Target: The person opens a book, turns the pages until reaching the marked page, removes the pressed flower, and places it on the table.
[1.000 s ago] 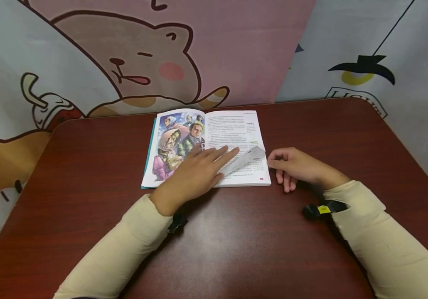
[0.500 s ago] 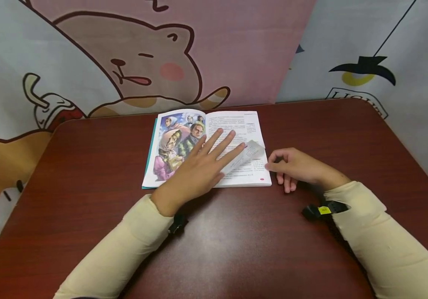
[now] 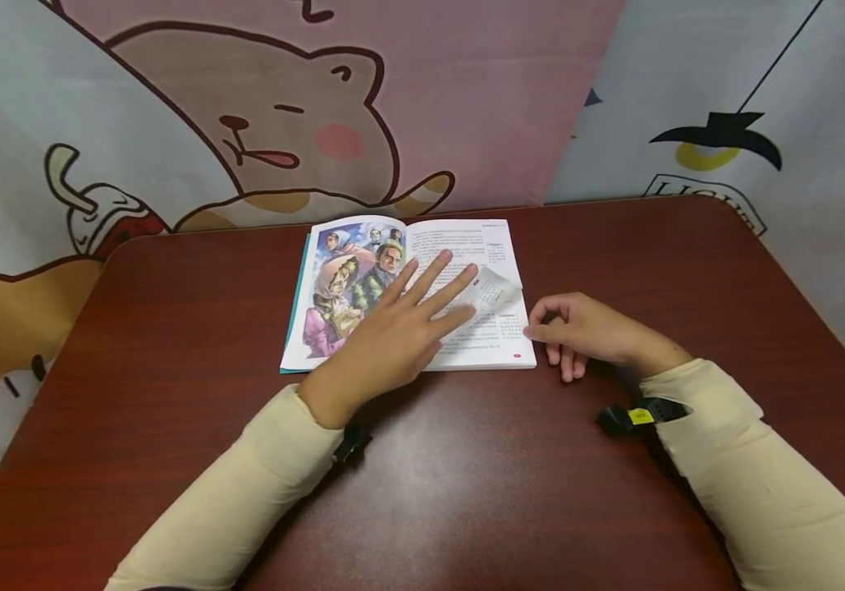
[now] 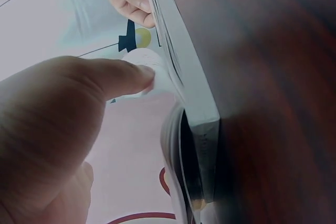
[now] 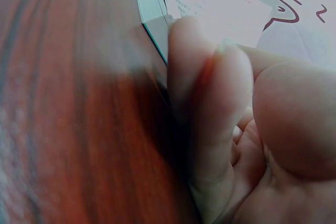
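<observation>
An open book lies near the table's far edge, with a colour illustration on its left page and print on its right page. My left hand reaches over the right page with its fingers straight and spread. Beside those fingers, a page's curled-over flap stands raised, faint print on it. In the left wrist view the thumb is close to the white curl of paper. At the book's right edge, my right hand pinches the edge with thumb and bent forefinger; the exact contact is partly hidden.
The dark red-brown table extends around the book. Behind it hangs a cloth printed with cartoon animals. A dark wrist camera sits below the right hand, near the tabletop.
The left fingers first stretched farther up the page, then slid slightly left and spread. The page flap has curled further and widened. The right thumb has shifted slightly onto the book's edge.
</observation>
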A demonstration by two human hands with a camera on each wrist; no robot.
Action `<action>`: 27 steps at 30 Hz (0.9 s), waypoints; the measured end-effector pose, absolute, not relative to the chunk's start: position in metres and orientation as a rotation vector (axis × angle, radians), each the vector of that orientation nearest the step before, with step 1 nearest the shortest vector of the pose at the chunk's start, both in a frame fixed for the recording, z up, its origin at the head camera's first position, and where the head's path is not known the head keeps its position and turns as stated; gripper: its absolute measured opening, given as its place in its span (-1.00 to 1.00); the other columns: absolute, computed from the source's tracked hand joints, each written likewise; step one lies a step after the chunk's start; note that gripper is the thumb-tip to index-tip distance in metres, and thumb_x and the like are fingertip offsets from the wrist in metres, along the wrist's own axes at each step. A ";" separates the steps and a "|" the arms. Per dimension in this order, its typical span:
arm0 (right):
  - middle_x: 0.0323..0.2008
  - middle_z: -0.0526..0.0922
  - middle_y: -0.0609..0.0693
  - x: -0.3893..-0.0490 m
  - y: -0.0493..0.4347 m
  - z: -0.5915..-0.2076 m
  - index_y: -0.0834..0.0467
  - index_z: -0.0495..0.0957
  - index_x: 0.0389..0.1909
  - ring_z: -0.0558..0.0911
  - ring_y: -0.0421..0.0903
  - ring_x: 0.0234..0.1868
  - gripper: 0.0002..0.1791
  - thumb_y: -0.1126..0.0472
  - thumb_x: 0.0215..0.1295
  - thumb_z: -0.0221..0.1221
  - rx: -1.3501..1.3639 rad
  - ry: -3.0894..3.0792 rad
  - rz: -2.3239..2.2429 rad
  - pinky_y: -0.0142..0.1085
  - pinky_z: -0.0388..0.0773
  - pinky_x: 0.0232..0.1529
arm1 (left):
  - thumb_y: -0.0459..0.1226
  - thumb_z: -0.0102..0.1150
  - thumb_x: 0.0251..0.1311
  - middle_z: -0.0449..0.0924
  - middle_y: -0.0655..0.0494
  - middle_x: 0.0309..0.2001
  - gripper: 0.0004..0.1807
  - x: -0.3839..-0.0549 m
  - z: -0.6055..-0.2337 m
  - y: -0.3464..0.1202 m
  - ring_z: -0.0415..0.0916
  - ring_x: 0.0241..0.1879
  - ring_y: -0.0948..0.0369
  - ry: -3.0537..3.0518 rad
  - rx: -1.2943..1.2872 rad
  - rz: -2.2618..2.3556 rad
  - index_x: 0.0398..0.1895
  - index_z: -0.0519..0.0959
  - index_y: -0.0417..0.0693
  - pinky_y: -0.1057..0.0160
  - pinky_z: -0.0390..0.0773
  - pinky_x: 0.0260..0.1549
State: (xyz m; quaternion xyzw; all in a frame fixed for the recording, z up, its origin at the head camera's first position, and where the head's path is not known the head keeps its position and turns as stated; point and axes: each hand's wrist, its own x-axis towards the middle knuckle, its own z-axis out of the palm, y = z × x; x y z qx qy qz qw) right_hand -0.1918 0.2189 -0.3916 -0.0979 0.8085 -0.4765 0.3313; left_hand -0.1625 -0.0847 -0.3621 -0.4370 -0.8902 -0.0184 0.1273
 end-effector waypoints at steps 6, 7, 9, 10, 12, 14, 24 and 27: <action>-0.63 0.57 0.07 -0.191 0.219 -0.392 0.27 0.45 -0.09 0.63 -0.06 -0.75 -0.69 0.08 0.45 0.16 -0.259 2.116 -1.246 -0.16 0.60 -0.70 | -0.29 0.14 0.33 0.02 0.14 0.60 -0.57 -0.162 -0.363 -0.085 -0.22 0.63 0.06 -2.581 -1.295 -0.006 0.24 0.59 0.20 -0.04 -0.15 0.56; -0.63 0.57 0.07 -0.191 0.219 -0.392 0.27 0.45 -0.08 0.63 -0.06 -0.75 -0.69 0.08 0.45 0.16 -0.259 2.117 -1.245 -0.16 0.60 -0.70 | -0.30 0.11 0.35 0.03 0.14 0.60 -0.58 -0.162 -0.364 -0.085 -0.20 0.62 0.06 -2.586 -1.302 -0.003 0.24 0.60 0.20 -0.04 -0.14 0.56; -0.62 0.57 0.08 -0.191 0.219 -0.392 0.26 0.45 -0.09 0.63 -0.05 -0.75 -0.70 0.08 0.45 0.16 -0.256 2.118 -1.244 -0.16 0.59 -0.70 | -0.33 0.08 0.37 0.06 0.13 0.59 -0.58 -0.161 -0.364 -0.085 -0.17 0.62 0.06 -2.600 -1.315 -0.014 0.22 0.61 0.20 -0.04 -0.14 0.56; -0.62 0.57 0.08 -0.192 0.219 -0.393 0.26 0.45 -0.08 0.63 -0.05 -0.75 -0.70 0.08 0.45 0.16 -0.257 2.118 -1.243 -0.16 0.59 -0.70 | -0.34 0.07 0.37 0.07 0.12 0.59 -0.59 -0.161 -0.364 -0.085 -0.16 0.62 0.06 -2.605 -1.320 -0.020 0.22 0.62 0.19 -0.04 -0.14 0.56; -0.62 0.57 0.08 -0.192 0.219 -0.393 0.26 0.45 -0.08 0.63 -0.05 -0.75 -0.70 0.08 0.45 0.16 -0.258 2.119 -1.243 -0.16 0.59 -0.71 | -0.35 0.07 0.37 0.08 0.10 0.58 -0.58 -0.160 -0.364 -0.085 -0.16 0.62 0.06 -2.617 -1.328 -0.026 0.21 0.62 0.18 -0.03 -0.16 0.57; -0.62 0.57 0.09 -0.192 0.219 -0.393 0.26 0.45 -0.09 0.63 -0.05 -0.75 -0.70 0.08 0.44 0.17 -0.258 2.119 -1.243 -0.16 0.59 -0.70 | -0.36 0.07 0.36 0.10 0.09 0.58 -0.58 -0.160 -0.364 -0.085 -0.15 0.62 0.06 -2.625 -1.332 -0.034 0.21 0.62 0.15 -0.02 -0.18 0.57; -0.62 0.57 0.08 -0.191 0.219 -0.393 0.26 0.46 -0.10 0.63 -0.07 -0.75 -0.71 0.09 0.44 0.17 -0.260 2.124 -1.241 -0.18 0.59 -0.71 | -0.34 0.09 0.34 0.21 0.04 0.53 -0.56 -0.160 -0.365 -0.086 -0.08 0.60 0.03 -2.646 -1.324 -0.060 0.27 0.57 0.07 0.02 -0.14 0.57; -0.62 0.57 0.08 -0.191 0.218 -0.392 0.25 0.46 -0.10 0.63 -0.07 -0.75 -0.72 0.09 0.44 0.17 -0.258 2.126 -1.242 -0.18 0.59 -0.71 | -0.32 0.09 0.34 0.24 0.02 0.52 -0.54 -0.160 -0.365 -0.086 -0.05 0.59 0.01 -2.664 -1.306 -0.055 0.30 0.55 0.07 0.02 -0.12 0.57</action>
